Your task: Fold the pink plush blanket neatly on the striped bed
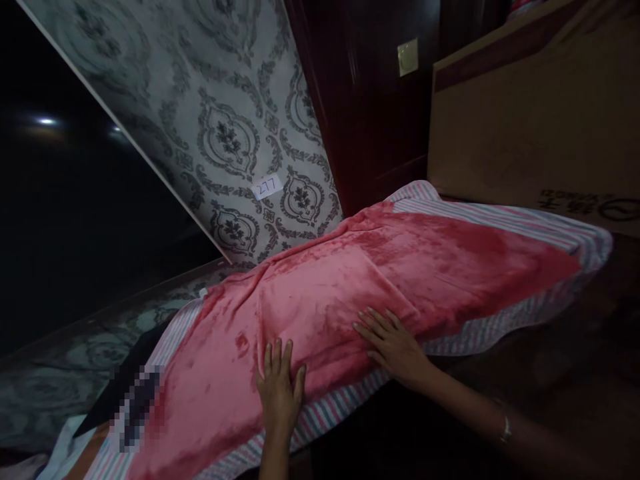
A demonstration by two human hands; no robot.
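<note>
A pink plush blanket (350, 280) with a striped border (505, 220) lies spread across a dark surface. My left hand (279, 390) rests flat on the pink cloth near its front edge, fingers stretched out and slightly apart. My right hand (393, 343) lies flat on the cloth a little further right, fingers extended and pointing left. Neither hand holds anything. A bracelet (506, 427) shows on my right wrist.
A wall with grey patterned wallpaper (225, 127) carries a small paper label reading 277 (267, 187). A dark wooden door frame (360, 100) stands behind the blanket. A large cardboard box (535, 113) sits at the back right. A dark object (135, 393) lies at the blanket's left end.
</note>
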